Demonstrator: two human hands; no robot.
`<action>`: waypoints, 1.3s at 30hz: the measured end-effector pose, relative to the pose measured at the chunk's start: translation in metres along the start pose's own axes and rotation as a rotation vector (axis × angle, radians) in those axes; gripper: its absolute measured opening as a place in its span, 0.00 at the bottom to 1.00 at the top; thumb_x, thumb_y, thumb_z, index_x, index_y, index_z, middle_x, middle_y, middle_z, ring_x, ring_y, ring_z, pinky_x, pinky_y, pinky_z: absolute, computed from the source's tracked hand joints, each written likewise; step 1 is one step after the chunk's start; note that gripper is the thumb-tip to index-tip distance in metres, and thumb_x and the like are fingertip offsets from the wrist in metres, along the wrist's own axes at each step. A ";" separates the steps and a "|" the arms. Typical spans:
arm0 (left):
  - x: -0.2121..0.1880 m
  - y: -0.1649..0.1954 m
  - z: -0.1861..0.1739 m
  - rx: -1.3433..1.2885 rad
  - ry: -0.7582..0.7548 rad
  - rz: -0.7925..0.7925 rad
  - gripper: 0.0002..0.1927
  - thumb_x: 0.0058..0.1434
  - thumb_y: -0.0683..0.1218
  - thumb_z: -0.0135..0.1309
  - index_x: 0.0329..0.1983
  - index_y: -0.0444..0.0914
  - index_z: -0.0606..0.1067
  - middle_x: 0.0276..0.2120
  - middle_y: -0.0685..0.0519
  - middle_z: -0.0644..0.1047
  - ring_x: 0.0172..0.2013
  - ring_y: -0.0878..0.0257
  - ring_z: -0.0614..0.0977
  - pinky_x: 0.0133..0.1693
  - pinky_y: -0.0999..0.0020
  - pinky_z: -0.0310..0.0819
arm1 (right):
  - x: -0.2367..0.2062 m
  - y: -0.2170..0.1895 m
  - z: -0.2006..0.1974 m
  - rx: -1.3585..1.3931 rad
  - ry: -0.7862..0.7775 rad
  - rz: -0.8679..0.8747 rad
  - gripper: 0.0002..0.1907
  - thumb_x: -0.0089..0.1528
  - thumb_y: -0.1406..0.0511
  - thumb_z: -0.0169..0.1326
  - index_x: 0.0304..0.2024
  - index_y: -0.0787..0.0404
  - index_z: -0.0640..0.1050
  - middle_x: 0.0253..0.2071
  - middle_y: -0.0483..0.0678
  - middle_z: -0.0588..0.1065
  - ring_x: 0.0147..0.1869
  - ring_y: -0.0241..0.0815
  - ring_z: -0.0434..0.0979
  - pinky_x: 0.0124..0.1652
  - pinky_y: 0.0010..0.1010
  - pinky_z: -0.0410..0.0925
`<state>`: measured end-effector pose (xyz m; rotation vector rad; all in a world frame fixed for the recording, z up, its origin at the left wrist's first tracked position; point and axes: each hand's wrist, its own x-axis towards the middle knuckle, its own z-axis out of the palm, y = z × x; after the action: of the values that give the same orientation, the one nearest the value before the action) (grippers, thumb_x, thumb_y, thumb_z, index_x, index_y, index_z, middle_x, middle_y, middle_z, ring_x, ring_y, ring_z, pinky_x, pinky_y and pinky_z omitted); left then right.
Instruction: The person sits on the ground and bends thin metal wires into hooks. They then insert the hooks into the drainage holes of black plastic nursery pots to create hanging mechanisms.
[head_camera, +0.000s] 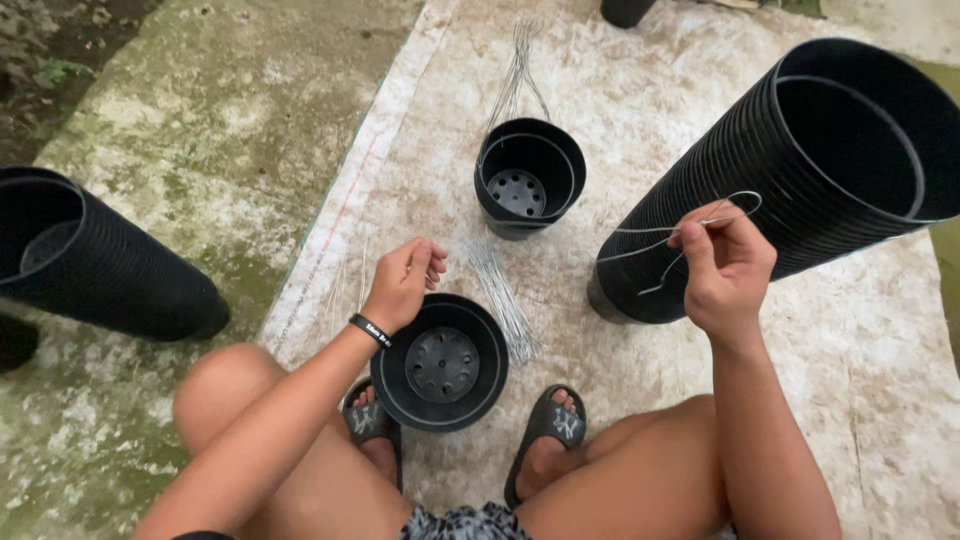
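Right hand (727, 275) pinched thin wire hanger (690, 232) between closed fingers (700, 240), held up before long stack of black pots (800, 170) lying on side. Left hand (405, 280) hovered over rim of black pot (440, 362) standing between sandalled feet, fingers loosely curled, gripping nothing. Bundle of wires (505, 300) lay on white mat (620, 80) just beside pot. Second pot (530, 175) stood beyond; another stack (90, 255) at left.
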<state>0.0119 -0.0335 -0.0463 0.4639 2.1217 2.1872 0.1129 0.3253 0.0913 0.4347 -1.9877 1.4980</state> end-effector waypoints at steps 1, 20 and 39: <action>-0.014 -0.019 0.007 0.255 -0.037 -0.039 0.15 0.71 0.49 0.47 0.37 0.34 0.77 0.28 0.45 0.79 0.29 0.51 0.80 0.34 0.63 0.75 | -0.001 -0.001 0.002 -0.014 0.015 -0.006 0.05 0.76 0.74 0.51 0.43 0.69 0.71 0.39 0.48 0.73 0.41 0.32 0.71 0.44 0.21 0.67; -0.168 -0.089 0.056 1.120 -0.808 0.220 0.05 0.56 0.40 0.53 0.35 0.34 0.77 0.27 0.41 0.81 0.31 0.45 0.85 0.32 0.53 0.81 | -0.003 0.002 0.025 -0.042 -0.051 -0.034 0.08 0.78 0.74 0.53 0.43 0.71 0.70 0.40 0.48 0.72 0.41 0.31 0.71 0.44 0.19 0.67; -0.153 0.146 0.097 1.117 -0.305 0.656 0.20 0.51 0.42 0.54 0.47 0.32 0.80 0.24 0.55 0.75 0.29 0.62 0.78 0.25 0.68 0.72 | 0.094 -0.079 0.024 0.036 0.035 -0.511 0.12 0.82 0.66 0.49 0.48 0.68 0.63 0.42 0.54 0.70 0.27 0.40 0.70 0.31 0.27 0.68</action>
<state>0.2068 0.0150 0.0717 1.5708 3.0434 0.6698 0.0806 0.2872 0.2061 0.8518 -1.6560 1.2045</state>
